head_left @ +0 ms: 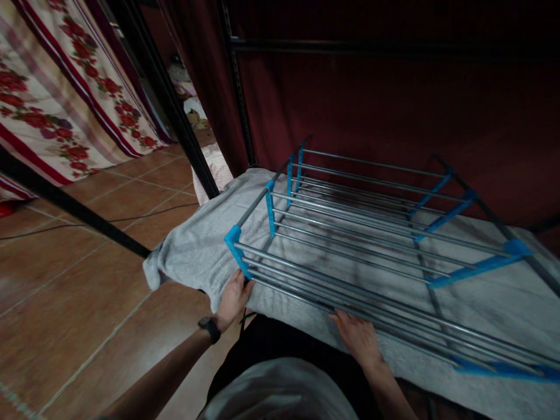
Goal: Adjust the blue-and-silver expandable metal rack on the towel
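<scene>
A rack of silver metal tubes (pixel 350 221) with blue plastic brackets lies on a grey blanket (pixel 205 239). At its near left corner, my left hand (pixel 235 293) has its fingers closed around the end by the blue corner bracket (pixel 236 251). My right hand (pixel 355 332) is at the near edge of the rack, its fingers reaching under the lowest front tubes, with the fingertips partly hidden. Long blue brackets (pixel 475 269) join the tubes at the right side.
Black metal posts (pixel 175 111) rise at the left, beside a dark red curtain (pixel 350 111). A floral cloth (pixel 74 99) hangs at the far left. Across the brown tiled floor (pixel 87 262) runs a black cable (pixel 131 218).
</scene>
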Demonstrator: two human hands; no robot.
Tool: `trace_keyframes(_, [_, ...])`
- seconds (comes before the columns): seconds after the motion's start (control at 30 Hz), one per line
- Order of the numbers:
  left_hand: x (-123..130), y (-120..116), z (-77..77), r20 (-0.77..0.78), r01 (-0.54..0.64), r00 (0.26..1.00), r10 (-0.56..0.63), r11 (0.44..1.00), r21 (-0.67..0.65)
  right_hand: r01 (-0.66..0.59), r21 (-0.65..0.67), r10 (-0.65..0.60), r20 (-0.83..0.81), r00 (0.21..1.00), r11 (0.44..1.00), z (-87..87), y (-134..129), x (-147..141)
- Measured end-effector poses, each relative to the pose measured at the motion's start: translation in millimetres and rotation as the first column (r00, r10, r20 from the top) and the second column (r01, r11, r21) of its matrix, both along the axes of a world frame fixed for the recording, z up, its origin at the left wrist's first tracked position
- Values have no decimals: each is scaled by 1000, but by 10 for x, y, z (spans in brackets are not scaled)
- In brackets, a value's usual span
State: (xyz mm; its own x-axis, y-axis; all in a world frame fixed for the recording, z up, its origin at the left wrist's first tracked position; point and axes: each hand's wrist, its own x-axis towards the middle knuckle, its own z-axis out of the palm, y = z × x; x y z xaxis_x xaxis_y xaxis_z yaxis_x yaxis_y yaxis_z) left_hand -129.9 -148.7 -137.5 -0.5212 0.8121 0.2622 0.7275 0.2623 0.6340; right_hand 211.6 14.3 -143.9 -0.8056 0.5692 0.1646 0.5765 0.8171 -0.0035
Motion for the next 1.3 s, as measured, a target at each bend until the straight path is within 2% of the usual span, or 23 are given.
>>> trace_keyframes(0.23, [-8,-7,-18,-73,-1,997,-1,999,-32,8,-11,-8,-26,1000,1000,-28,-1,9])
trace_keyframes(0.43, [-28,-39,-44,-309,-60,951,28,994,-95,6,4,-6,-41,999,1000,-35,-2,10])
trace_keyframes(0.57, [-38,-52,-37,-394,-68,919,13,990,-127,4,2,-4,-53,999,1000,-44,2,15])
trace_keyframes(0.73, [-56,-46,-33,-414,-54,910,-9,989,-140,2,8,-1,-121,993,1000,-66,-2,12])
trace_keyframes(0.93, [-59,-52,-26,-406,-48,914,-14,989,-141,-12,88,25,-146,989,996,-97,-19,73])
trace_keyframes(1.13, [-64,-56,-57,-447,-66,894,-18,983,-171,60,149,-39,-144,989,987,-114,-52,191])
trace_keyframes(1.3, [-65,-55,-70,-474,-76,880,-23,979,-188,49,128,-29,-160,987,991,-165,-38,224])
